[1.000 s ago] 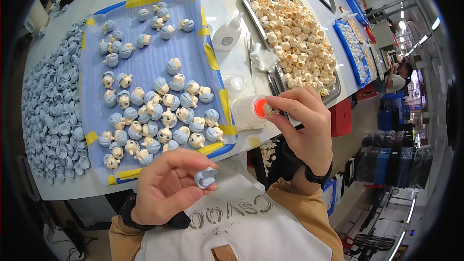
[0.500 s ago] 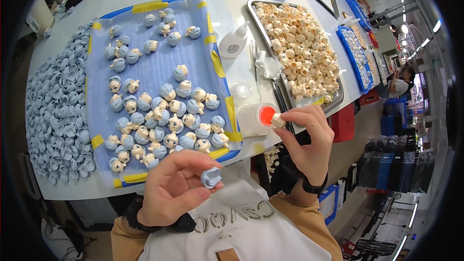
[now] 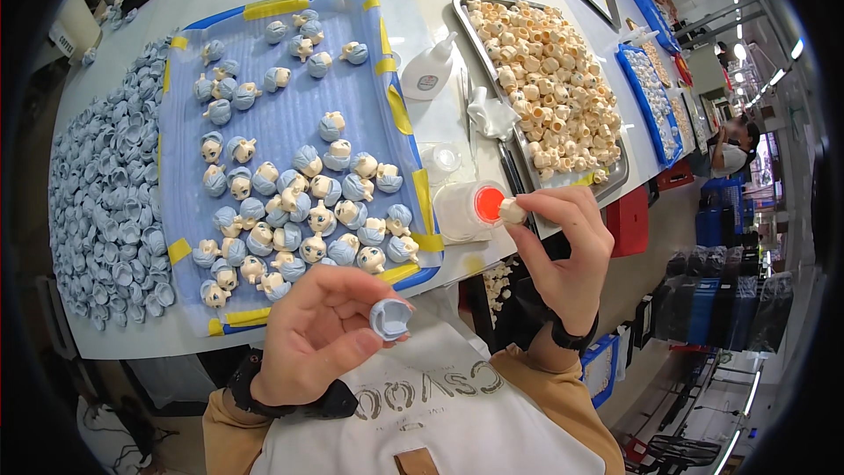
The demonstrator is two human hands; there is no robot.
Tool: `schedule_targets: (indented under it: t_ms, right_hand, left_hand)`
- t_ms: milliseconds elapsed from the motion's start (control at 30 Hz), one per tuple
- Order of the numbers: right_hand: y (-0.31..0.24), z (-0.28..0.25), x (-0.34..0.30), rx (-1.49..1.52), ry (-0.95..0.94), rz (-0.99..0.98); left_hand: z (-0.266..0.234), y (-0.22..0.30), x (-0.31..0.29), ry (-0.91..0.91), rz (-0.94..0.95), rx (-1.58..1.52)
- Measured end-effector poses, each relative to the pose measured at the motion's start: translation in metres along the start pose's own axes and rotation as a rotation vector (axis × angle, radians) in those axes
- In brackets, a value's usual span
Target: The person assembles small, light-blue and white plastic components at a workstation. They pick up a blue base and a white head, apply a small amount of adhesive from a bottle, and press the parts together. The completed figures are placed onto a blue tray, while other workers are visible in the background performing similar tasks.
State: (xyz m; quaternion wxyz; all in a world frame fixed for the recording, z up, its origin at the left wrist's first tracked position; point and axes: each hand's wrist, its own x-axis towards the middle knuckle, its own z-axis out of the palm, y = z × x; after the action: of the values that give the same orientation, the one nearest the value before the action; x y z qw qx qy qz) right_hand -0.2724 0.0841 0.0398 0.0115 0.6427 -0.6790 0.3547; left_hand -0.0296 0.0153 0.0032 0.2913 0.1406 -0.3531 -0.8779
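Observation:
Between the thumb and fingers of my left hand (image 3: pixel 316 334) is a hollow light-blue doll hair piece (image 3: pixel 390 319), its open side facing up. My right hand (image 3: pixel 567 251) pinches a small cream doll head piece (image 3: pixel 511 210) at the rim of a white jar (image 3: pixel 459 211) with bright red-orange contents. The jar stands near the table's front edge. Left of it lies a cloth-lined blue tray (image 3: pixel 281 123), edged with yellow tape, holding many doll heads (image 3: pixel 312 249) with blue hair and painted faces.
A big heap of blue hair pieces (image 3: pixel 110 202) covers the table's left side. A metal tray (image 3: pixel 622 178) full of cream head pieces stands right. Between the trays are a white squeeze bottle (image 3: pixel 429 70), tweezers and a crumpled tissue (image 3: pixel 492 114). Other people work farther right.
The hair piece in my left hand has turned, so its hollow shows more. My right hand has shifted slightly right with the head piece, still close to the jar's rim.

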Motion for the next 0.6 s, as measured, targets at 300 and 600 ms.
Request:
schedule_targets:
  t_ms: [300, 600]
  right_hand:
    - [-0.047, 0.015, -0.003, 0.478, -0.099, -0.308]
    - [-0.049, 0.022, 0.001, 0.371, -0.231, -0.353]
  left_hand:
    - [0.000, 0.001, 0.000, 0.000, -0.044, 0.046]
    - [-0.001, 0.005, -0.003, 0.032, -0.103, 0.160]
